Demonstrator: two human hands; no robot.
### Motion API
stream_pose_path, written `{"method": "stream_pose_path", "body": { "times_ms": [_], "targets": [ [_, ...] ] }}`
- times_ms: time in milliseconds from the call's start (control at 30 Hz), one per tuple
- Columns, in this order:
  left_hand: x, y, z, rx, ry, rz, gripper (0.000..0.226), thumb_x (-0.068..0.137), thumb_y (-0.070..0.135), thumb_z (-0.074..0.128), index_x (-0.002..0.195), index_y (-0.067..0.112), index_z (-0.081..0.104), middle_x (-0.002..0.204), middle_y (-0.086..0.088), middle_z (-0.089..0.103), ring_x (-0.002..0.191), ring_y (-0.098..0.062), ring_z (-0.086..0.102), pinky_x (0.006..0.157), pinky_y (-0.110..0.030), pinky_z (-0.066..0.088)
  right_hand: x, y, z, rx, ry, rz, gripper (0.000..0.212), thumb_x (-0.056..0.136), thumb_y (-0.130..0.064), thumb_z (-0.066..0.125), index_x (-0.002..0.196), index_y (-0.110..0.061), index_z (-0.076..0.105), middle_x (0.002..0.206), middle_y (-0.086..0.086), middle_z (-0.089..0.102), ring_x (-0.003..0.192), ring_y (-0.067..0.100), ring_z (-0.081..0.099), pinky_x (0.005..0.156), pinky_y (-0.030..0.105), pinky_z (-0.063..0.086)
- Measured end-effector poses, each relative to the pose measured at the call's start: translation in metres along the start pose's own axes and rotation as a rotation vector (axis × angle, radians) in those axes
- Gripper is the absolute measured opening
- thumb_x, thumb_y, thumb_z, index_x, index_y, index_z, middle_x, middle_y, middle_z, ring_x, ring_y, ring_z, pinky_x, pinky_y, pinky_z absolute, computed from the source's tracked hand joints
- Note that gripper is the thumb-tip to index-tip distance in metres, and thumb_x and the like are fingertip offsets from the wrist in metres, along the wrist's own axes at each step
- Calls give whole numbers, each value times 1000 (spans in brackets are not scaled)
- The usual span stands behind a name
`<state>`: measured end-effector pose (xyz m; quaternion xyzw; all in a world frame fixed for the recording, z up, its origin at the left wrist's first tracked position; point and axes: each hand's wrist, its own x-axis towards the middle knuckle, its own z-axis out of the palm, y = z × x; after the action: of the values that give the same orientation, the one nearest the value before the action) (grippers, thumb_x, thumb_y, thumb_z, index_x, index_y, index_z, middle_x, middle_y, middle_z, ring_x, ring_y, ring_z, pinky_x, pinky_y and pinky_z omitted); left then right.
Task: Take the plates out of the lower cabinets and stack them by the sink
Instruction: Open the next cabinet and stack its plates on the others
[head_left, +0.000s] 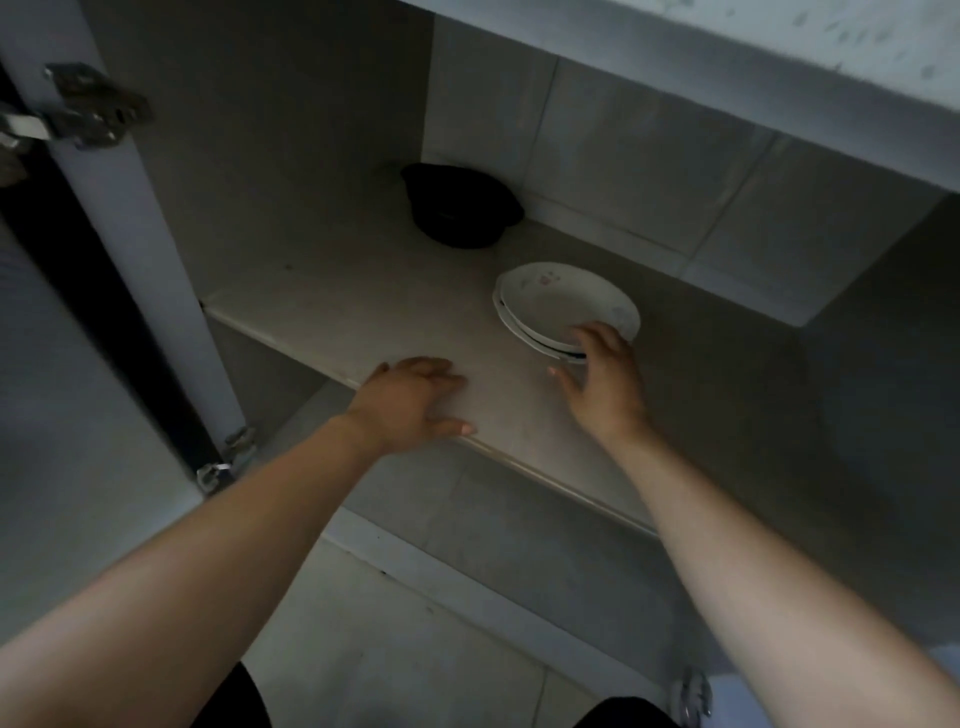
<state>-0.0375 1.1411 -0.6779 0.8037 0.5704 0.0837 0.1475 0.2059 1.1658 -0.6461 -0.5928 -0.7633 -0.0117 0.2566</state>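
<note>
A small stack of white plates (561, 306) with a faint flower print sits on the shelf (363, 306) inside the lower cabinet, right of centre. My right hand (605, 382) reaches to the stack's near rim, fingers spread and touching the plates' edge, thumb held out to the left. My left hand (413, 402) rests flat on the shelf near its front edge, fingers straight, holding nothing.
A black bowl or pot (460, 208) stands at the back of the shelf against the tiled wall. The open cabinet door with metal hinges (88, 109) is at the left. The countertop's underside (727, 62) overhangs above. A lower compartment lies beneath the shelf.
</note>
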Motion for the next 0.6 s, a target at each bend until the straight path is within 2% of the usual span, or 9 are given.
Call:
{"method": "stream_pose_path", "body": {
  "times_ms": [100, 233, 600],
  "targets": [
    [2, 1, 0, 5, -8, -6, 75, 75, 69, 51, 140, 38, 33, 153, 9, 25, 141, -14, 21, 112, -49, 22, 11, 10, 9, -68, -48, -4, 46, 79, -19, 69, 119, 0, 56, 121, 22, 56, 113, 37, 51, 97, 37, 39],
    [1, 2, -2, 8, -19, -9, 73, 77, 67, 51, 142, 37, 31, 154, 9, 22, 142, -14, 19, 112, -50, 21, 20, 19, 15, -132, -90, -23, 34, 79, -21, 68, 107, -2, 63, 104, 23, 64, 96, 41, 59, 86, 41, 47],
    [-1, 3, -2, 18, -21, -15, 74, 78, 66, 50, 143, 37, 29, 155, 8, 21, 142, -16, 17, 114, -51, 16, 27, 25, 19, -202, -40, -140, 21, 80, -13, 66, 99, -3, 67, 93, 21, 69, 82, 39, 64, 72, 41, 49]
  ]
}}
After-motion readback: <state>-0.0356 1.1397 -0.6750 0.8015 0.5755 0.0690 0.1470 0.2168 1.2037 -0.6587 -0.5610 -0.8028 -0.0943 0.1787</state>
